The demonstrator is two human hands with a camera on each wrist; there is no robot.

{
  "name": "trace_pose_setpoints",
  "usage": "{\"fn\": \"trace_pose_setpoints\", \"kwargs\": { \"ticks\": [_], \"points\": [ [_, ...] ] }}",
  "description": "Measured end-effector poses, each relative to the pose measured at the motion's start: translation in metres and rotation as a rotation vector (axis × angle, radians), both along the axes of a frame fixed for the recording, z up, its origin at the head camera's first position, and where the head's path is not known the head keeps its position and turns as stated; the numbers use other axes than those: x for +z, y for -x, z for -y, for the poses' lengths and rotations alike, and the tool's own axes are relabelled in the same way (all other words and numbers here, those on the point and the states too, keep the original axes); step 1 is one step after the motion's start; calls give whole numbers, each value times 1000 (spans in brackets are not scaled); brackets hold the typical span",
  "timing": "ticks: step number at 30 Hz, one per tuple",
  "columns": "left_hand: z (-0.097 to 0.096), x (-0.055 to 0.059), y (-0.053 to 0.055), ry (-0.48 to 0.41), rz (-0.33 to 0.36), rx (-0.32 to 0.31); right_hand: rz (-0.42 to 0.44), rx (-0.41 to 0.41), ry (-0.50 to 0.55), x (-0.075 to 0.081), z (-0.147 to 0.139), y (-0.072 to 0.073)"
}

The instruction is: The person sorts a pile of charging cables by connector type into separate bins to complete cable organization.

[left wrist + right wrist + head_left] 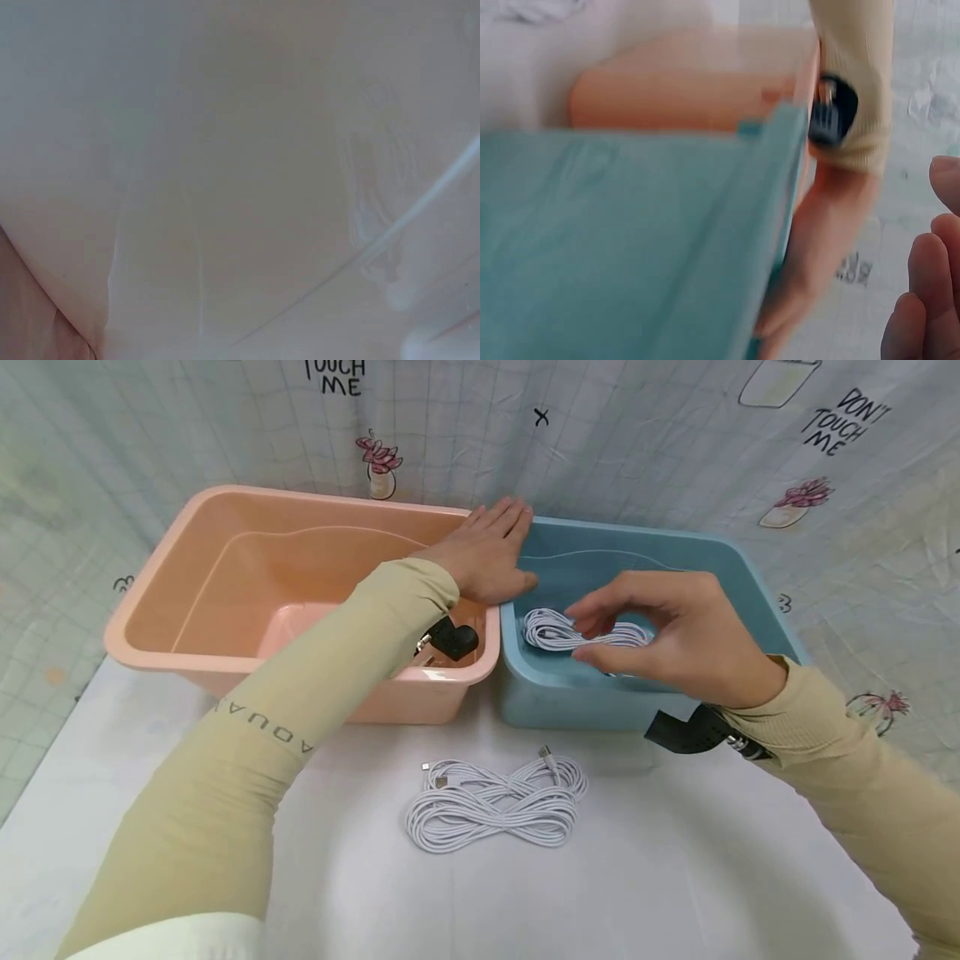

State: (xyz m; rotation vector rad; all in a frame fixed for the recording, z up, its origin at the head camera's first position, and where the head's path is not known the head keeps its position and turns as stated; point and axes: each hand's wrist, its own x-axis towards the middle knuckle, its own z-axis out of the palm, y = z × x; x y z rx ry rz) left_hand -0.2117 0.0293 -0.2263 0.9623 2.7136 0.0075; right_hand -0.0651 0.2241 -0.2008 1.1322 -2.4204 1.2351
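My left hand (491, 552) lies with straight fingers across the adjoining rims of the peach bin (180, 662) and the blue bin (577, 703). In the left wrist view, a blurred pale surface fills most of the picture, with a sliver of skin at lower left. Over the blue bin, my right hand (660, 627) has bent fingers, its thumb apart from them and nothing gripped. Behind its fingertips, a coiled white cable (551, 631) lies inside the blue bin, partly hidden. The right wrist view shows the fingers (930, 277) at the lower right, holding nothing.
In front of the bins, a bundled white cable (491, 806) with visible plugs lies on the white table (360, 893). Behind the bins hangs a printed cloth (465, 435). Dark wrist camera mounts (682, 731) jut from both sleeves.
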Motion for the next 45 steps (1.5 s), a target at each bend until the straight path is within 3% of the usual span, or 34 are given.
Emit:
{"fn": "trace_pose_setpoints", "kwargs": {
  "ticks": [7, 16, 25, 31, 45],
  "points": [
    [1, 0, 1, -8, -3, -4, -65, 71, -63, -5, 14, -15],
    [0, 2, 1, -6, -10, -4, -80, 216, -20, -18, 28, -25],
    [-1, 4, 1, -3, -9, -19, 22, 205, -115, -36, 34, -35],
    [-1, 4, 1, 5, 2, -26, 40, 226, -121, -51, 37, -38],
    [0, 1, 3, 14, 12, -18, 190, 256, -167, -86, 44, -38]
  ]
}}
